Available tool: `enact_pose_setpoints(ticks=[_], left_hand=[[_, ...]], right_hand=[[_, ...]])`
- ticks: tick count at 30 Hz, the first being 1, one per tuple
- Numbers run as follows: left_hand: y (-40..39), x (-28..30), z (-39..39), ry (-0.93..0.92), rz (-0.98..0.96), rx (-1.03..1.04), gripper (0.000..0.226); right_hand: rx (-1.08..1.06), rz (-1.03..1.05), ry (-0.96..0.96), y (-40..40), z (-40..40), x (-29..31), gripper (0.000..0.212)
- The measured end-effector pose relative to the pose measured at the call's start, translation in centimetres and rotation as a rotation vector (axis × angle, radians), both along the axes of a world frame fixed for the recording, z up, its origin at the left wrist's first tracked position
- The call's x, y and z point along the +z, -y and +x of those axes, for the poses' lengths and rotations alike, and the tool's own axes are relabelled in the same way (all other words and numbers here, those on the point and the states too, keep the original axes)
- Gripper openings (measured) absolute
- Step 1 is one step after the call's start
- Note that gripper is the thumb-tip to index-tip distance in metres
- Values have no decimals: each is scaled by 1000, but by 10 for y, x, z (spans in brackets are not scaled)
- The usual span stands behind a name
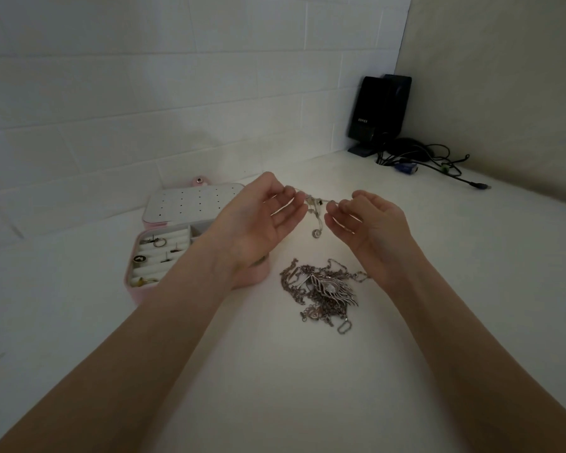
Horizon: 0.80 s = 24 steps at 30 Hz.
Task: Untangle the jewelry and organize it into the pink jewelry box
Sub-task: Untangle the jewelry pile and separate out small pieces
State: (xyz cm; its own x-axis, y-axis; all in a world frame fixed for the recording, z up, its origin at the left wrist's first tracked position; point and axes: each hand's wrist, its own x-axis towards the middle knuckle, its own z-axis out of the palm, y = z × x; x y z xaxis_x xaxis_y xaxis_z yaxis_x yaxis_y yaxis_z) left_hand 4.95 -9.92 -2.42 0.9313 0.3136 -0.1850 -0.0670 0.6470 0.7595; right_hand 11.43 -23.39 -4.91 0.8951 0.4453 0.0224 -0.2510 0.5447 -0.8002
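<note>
Open pink jewelry box (242, 282) holding rings (159, 241); left hand (262, 220) and right hand (370, 220) fingers pinching a chain (314, 204); speaker (378, 112) marked "EDIFIER".

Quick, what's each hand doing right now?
Left hand: pinching one end of a thin chain.
Right hand: pinching the chain's other end, held above the table.

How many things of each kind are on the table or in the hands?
Jewelry box: 1
Chain held between left hand and right hand: 1
Tangled pile: 1
Speaker: 1
Cable bundle: 1
Total: 5
</note>
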Motion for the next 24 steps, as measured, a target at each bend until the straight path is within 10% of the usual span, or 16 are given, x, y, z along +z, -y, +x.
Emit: enact_pose_setpoints(ticks=[7, 15, 24], left_hand=[[-8, -4, 2, 70, -193, -6, 18], [-13, -5, 5, -22, 158, 100, 18], [-29, 7, -4, 58, 16, -98, 9]], right_hand=[[-43, -51, 10, 0, 4, -4, 16], [-20, 74, -57, 3, 5, -2, 19], [-206, -98, 88, 0, 6, -4, 17]])
